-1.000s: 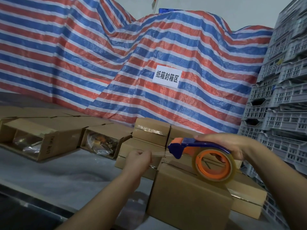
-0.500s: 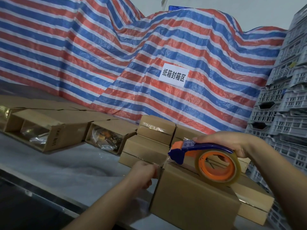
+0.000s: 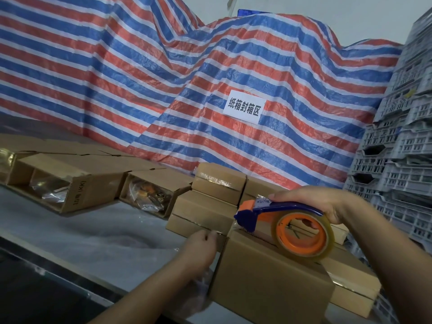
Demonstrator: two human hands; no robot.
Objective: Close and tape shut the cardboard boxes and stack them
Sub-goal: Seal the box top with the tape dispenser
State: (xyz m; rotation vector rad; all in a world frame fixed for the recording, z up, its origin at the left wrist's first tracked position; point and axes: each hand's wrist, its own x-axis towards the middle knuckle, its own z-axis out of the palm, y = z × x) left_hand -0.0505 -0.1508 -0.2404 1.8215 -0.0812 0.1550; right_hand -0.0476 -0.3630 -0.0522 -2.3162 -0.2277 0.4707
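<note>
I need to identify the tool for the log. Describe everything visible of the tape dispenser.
The tape dispenser is a blue plastic handheld frame with an orange front piece and an orange hub carrying a roll of clear tape. The right hand grips its handle from above. Its blue nose rests on the top of the nearest cardboard box, at the far edge, with the roll upright.

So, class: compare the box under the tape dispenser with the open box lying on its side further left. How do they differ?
The box under the tape dispenser has its flaps closed, hiding the contents; the open box shows plastic-wrapped contents. The near box has both hands at it: the left hand at its end, the right hand holding the tape dispenser on top. The open box is untouched. Both are plain brown cardboard.
</note>
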